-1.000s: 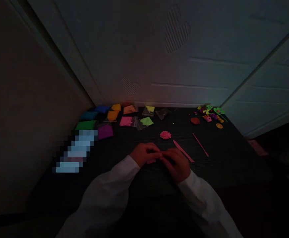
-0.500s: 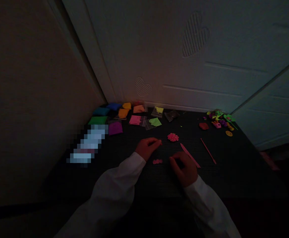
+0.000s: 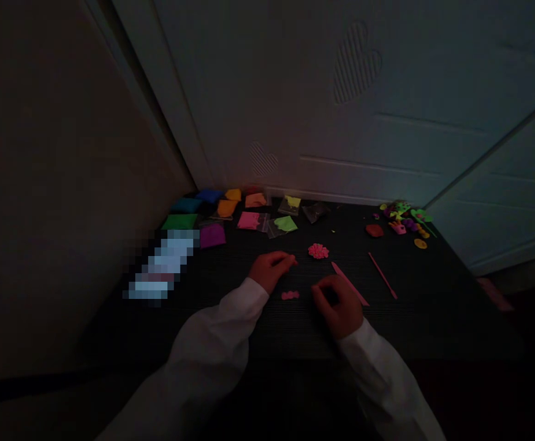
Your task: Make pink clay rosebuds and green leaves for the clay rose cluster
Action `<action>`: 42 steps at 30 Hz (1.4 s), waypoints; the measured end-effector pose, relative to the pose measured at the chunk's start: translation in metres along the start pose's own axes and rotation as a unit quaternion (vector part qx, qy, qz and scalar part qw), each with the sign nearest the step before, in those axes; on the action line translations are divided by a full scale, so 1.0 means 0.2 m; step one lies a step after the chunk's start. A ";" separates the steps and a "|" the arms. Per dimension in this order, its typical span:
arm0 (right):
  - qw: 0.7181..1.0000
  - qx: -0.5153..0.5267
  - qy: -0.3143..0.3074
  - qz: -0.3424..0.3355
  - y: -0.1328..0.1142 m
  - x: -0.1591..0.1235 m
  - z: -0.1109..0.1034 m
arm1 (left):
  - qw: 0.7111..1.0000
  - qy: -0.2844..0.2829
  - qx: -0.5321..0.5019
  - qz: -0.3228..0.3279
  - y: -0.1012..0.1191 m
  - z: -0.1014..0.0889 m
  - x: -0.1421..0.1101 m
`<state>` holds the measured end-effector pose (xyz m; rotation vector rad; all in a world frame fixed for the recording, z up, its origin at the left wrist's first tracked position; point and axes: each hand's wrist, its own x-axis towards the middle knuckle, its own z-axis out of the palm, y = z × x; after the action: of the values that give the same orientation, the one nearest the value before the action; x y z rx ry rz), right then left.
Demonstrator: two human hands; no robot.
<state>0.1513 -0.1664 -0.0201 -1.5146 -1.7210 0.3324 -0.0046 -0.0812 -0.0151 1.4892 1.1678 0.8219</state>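
One head-worn view, looking forward and down across the table, hands at close range

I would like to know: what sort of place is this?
Probably a small craft corner, perhaps at home: packets of coloured, clay-like material lie on the dark table, a pink knife-like tool lies by the right hand, and a pale panel with hearts stands behind.

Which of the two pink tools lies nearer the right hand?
The broad, blade-shaped tool, right beside the right hand; the thin stick lies farther right.
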 end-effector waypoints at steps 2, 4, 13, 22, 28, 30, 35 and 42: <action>1.000 -0.010 -0.002 0.004 0.01 0.00 0.00 | 1.000 0.000 0.000 0.000 -0.01 0.00 0.00; 1.000 -0.022 -0.008 0.002 0.01 0.00 0.01 | 1.000 -0.001 0.002 0.000 -0.02 0.00 0.01; 0.992 -0.100 -0.077 -0.013 0.03 -0.07 0.01 | 0.998 0.010 0.067 0.016 0.02 -0.01 -0.02; 0.984 -0.129 -0.121 0.012 0.08 -0.14 -0.05 | 0.976 0.063 0.199 0.063 0.01 -0.03 -0.23; 0.985 -0.125 -0.120 -0.015 0.08 -0.19 -0.11 | 0.967 0.062 0.234 0.072 0.01 -0.04 -0.23; 0.982 -0.138 -0.124 -0.034 0.08 -0.20 -0.14 | 0.964 0.054 0.244 0.095 0.00 -0.03 -0.23; 0.969 -0.186 -0.150 -0.060 0.05 -0.19 -0.16 | 0.954 0.036 0.259 0.148 0.00 -0.03 -0.26; 0.965 -0.197 -0.155 -0.073 0.03 -0.19 -0.15 | 0.954 0.048 0.240 0.173 0.00 -0.02 -0.26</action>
<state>0.1749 -0.2094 -0.0185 -1.6642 -2.2365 0.1594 -0.0234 -0.1289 -0.0098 2.1195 1.2546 0.8899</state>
